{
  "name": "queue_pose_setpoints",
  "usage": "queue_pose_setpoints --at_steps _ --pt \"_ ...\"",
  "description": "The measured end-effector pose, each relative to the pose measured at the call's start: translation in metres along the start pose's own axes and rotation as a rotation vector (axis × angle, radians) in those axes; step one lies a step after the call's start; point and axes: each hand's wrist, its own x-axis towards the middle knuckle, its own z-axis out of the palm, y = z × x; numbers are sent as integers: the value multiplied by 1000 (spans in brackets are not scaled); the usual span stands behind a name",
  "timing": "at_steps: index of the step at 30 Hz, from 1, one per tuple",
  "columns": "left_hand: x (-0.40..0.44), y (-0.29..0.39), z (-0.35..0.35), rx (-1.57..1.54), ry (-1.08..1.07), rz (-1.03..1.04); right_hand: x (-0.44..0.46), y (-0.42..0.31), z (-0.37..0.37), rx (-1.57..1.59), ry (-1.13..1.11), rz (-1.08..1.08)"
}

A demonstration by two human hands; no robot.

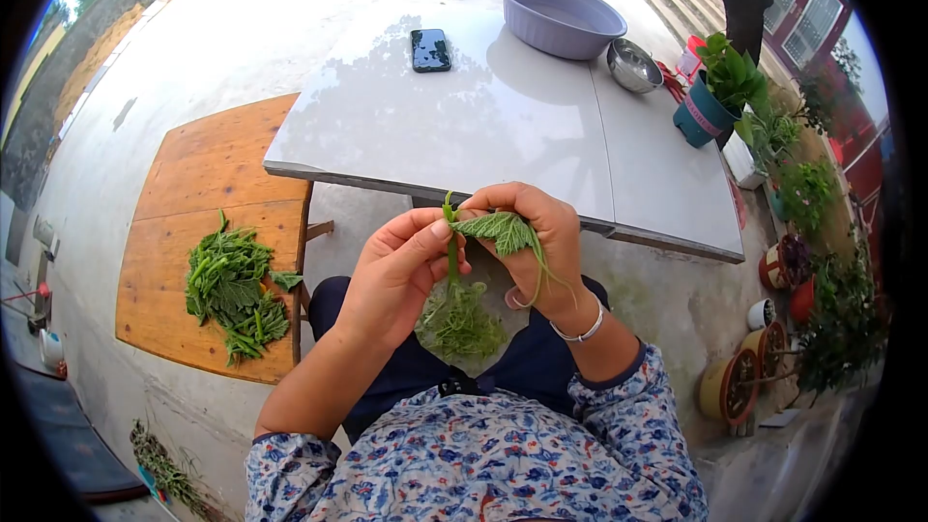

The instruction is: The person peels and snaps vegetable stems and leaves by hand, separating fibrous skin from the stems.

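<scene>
Between my two hands is a green vine shoot (pixel 452 256) with a broad leaf (pixel 501 229) and thin curling tendrils. My left hand (pixel 401 266) pinches its stem between thumb and fingers. Closed around the leafy side is my right hand (pixel 543 237), with a bracelet on its wrist; tendrils hang past its palm, and some fingertips are hidden behind the leaf. Below the hands, between my knees, lies a loose heap of stringy green trimmings (pixel 462 324). A pile of leafy green shoots (pixel 235 287) rests on the wooden table to the left.
The wooden table (pixel 198 174) stands left of a pale slab table (pixel 435 126) in front of me. On the slab are a phone (pixel 430 50), a purple basin (pixel 561 24) and a metal bowl (pixel 634 66). Potted plants (pixel 710 101) line the right side.
</scene>
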Motion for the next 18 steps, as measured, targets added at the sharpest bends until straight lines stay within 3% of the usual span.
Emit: queue_pose_setpoints --at_steps 1,5,8,15,17,18 --pt "0 0 0 12 -5 15 0 4 0 -62 28 -113" --pt "-2 0 5 12 -2 61 -3 4 3 -199 67 -222" --pt "-3 0 7 -16 115 73 -7 6 4 -258 -27 -357" --pt "3 5 0 -59 129 85 -15 8 1 -171 -162 -366" --pt "3 9 1 -56 158 77 -21 10 -8 -157 -441 -407" --pt "3 11 1 -60 133 61 -25 13 -14 -235 -480 -409"
